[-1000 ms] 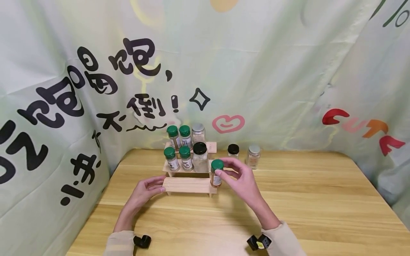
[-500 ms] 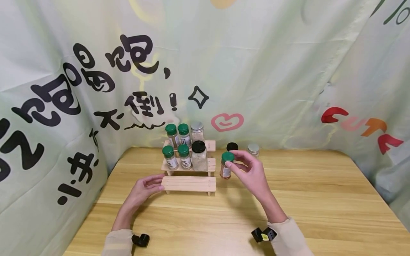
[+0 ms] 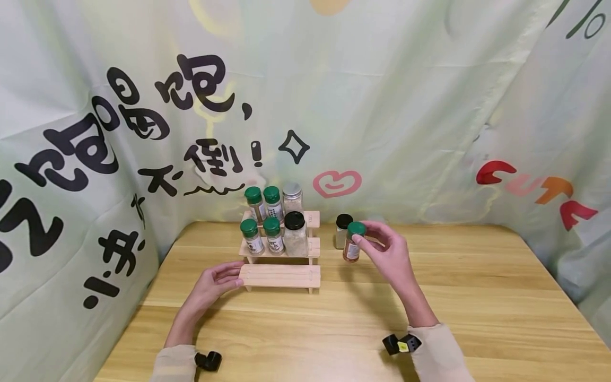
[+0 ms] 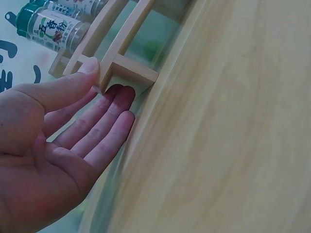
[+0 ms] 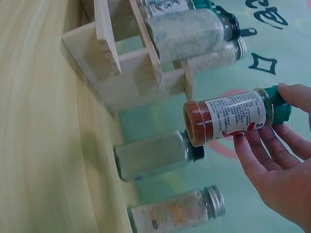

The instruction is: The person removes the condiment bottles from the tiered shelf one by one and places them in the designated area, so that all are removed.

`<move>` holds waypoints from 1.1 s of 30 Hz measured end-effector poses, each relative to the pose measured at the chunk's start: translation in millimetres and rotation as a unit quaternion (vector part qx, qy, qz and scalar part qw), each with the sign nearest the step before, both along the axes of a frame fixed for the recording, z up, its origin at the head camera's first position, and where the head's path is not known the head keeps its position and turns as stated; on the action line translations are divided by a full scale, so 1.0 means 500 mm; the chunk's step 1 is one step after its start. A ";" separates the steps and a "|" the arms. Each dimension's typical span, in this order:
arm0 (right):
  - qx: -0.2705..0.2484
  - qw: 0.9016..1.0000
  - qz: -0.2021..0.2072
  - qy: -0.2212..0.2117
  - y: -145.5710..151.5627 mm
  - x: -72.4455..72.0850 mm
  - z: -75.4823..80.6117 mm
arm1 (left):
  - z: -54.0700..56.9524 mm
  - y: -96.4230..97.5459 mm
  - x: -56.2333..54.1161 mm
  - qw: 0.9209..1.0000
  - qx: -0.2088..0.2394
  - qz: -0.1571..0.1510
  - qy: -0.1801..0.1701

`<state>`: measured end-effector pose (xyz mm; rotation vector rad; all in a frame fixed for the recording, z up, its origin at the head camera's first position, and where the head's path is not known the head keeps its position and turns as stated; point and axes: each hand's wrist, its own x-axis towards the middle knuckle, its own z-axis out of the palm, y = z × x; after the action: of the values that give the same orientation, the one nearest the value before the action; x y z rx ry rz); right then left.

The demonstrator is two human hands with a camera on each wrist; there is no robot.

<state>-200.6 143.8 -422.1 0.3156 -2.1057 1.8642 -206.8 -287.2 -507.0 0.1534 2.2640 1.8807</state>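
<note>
My right hand point(image 3: 392, 257) pinches a spice jar point(image 3: 351, 251) by its green lid, to the right of the wooden spice rack point(image 3: 280, 276). In the right wrist view, this jar point(image 5: 226, 116) holds red-orange powder and is apart from the rack. At the rack's left end, my left hand point(image 3: 212, 286) holds the lowest tier between thumb and fingers. The upper two tiers bear green-lidded jars point(image 3: 272, 236), a larger black-lidded jar point(image 3: 296, 236) and a silver-lidded jar point(image 3: 292, 199). Nothing stands on the lowest tier.
Behind the held jar, a black-lidded jar point(image 3: 341, 236) stands on the wooden table point(image 3: 477, 297). Beside it is a silver-lidded jar point(image 5: 175, 212), hidden by my right hand in the head view. A printed curtain point(image 3: 406, 132) hangs around the table's back and sides.
My right hand has carried the green-lidded jar from the right end of the lowest tier rightward, away from the rack. My left hand keeps its place on the rack.
</note>
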 end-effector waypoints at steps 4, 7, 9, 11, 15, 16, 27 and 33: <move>-0.002 1.000 -0.014 -0.007 0.017 -0.004 -0.004 | 0.000 0.001 0.000 1.000 0.003 -0.001 -0.002; -0.005 1.000 -0.026 -0.014 0.028 -0.006 -0.006 | 0.000 0.001 0.001 1.000 0.006 0.000 -0.005; -0.005 0.999 -0.034 -0.016 0.036 -0.008 -0.007 | 0.000 0.002 0.001 1.000 0.007 0.002 -0.005; -0.004 0.999 -0.043 -0.018 0.044 -0.010 -0.009 | -0.001 0.002 0.001 1.000 0.005 0.005 -0.004; 0.005 0.998 -0.057 -0.022 0.059 -0.012 -0.011 | -0.002 0.002 0.000 1.000 0.004 0.007 -0.003; 0.007 0.998 -0.059 -0.023 0.062 -0.013 -0.012 | -0.003 0.001 0.000 1.000 0.004 0.007 -0.003; 0.034 0.995 -0.088 -0.041 0.097 -0.023 -0.032 | 0.001 0.000 0.003 1.000 0.003 0.005 -0.004; 0.040 0.991 -0.114 -0.052 0.126 -0.027 -0.045 | 0.004 0.002 0.004 1.000 0.003 0.001 -0.004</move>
<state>-214.3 206.6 -444.6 -0.0070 -2.1840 1.7018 -204.7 -286.1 -505.0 0.1449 2.2540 1.8848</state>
